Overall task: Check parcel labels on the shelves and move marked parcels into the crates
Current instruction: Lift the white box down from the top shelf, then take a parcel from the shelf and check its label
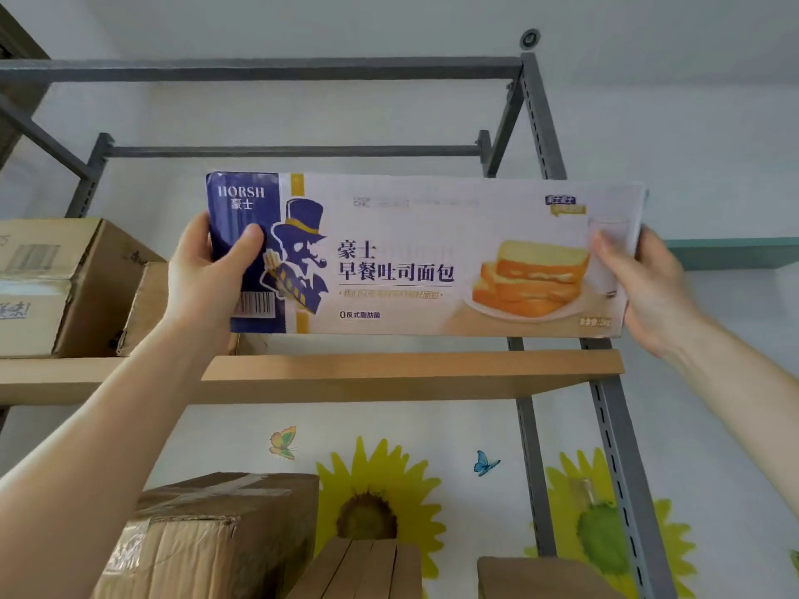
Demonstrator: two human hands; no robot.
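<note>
1. White wall (713, 123) with sunflower stickers, behind a grey metal rack (542, 136).
2. Wooden shelf (389, 376), flat board; brown cardboard boxes (65, 287) at its left.
3. Bread box (423, 257), long glossy printed carton, held above the shelf, face outward, likely for label reading.
4. Left hand (207, 278) and right hand (648, 287) each grip 1 end.

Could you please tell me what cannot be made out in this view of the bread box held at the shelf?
- Bread box: the head view shows only its front; the back is hidden, and the small grey print at the top is blurred.
- Left hand and right hand: the fingers behind the box are hidden.
- Cardboard box on the left: label blurred, cut off by the frame edge.
- Crates: none in view.
</note>
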